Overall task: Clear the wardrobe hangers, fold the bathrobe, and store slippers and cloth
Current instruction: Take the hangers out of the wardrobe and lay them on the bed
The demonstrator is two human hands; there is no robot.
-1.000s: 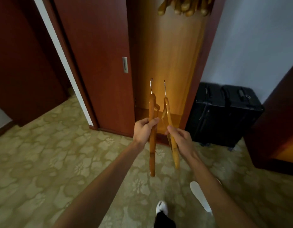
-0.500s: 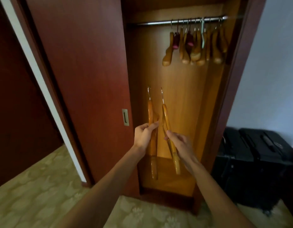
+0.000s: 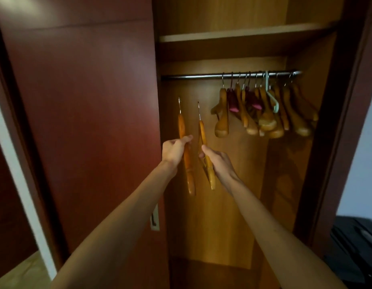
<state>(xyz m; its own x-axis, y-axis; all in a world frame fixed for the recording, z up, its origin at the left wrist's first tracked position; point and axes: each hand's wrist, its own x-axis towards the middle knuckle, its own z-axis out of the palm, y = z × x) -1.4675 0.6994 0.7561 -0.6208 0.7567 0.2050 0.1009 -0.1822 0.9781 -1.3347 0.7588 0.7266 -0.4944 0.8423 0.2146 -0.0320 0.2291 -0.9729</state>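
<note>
Head view: left hand [image 3: 175, 150], right hand [image 3: 219, 162] fingers each clamp wooden hanger; hung hangers [image 3: 264, 109] crowd rail [image 3: 201, 76] right.

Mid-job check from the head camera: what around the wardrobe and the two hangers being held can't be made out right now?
- Wardrobe floor: in deep shadow, contents unreadable.
- Top shelf: cut off by the upper frame edge.
- Hangers on the rail: bunched and overlapping, so no exact count.
- Left hand hanger and right hand hanger: seen edge-on, shape unclear.
- Black case: cropped by the right edge.
- Bathrobe, slippers, cloth: not in view.
</note>
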